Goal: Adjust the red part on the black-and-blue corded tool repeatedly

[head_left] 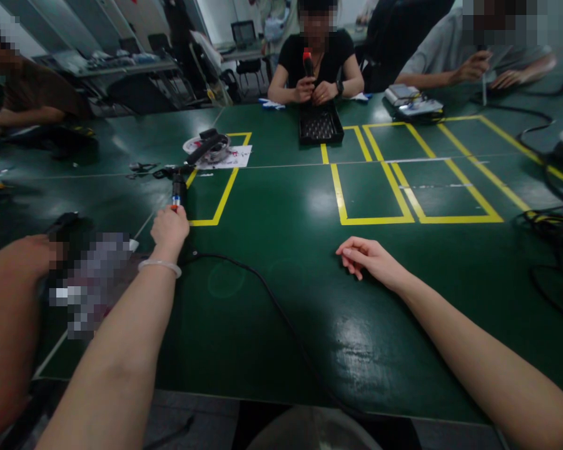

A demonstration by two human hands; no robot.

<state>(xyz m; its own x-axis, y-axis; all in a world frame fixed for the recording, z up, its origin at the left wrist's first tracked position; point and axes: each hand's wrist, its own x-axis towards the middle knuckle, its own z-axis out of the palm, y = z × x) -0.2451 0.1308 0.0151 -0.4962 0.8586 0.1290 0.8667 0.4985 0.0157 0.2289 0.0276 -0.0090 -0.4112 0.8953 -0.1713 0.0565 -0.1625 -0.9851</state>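
Note:
My left hand (170, 230) is closed around the lower end of a black cylindrical tool (178, 187) with a blue and silver band. Its exact kind does not show clearly. Just beyond it, a black handled item (206, 147) rests over a round pale roll (192, 145) and a white printed sheet (239, 156). Over the table's near middle, my right hand (363, 256) has loosely bent fingers, slightly apart, with nothing in them. A black cable (263, 281) runs from beside my left wrist toward the front edge.
Yellow tape outlines (375, 220) mark the green table (281, 337). A co-worker's hand (23, 256) reaches in at left near a blurred plastic bag (103, 269). Opposite, a person holds a red-tipped tool (308, 62) above a black tray (321, 128). Coiled cables (551, 228) lie right.

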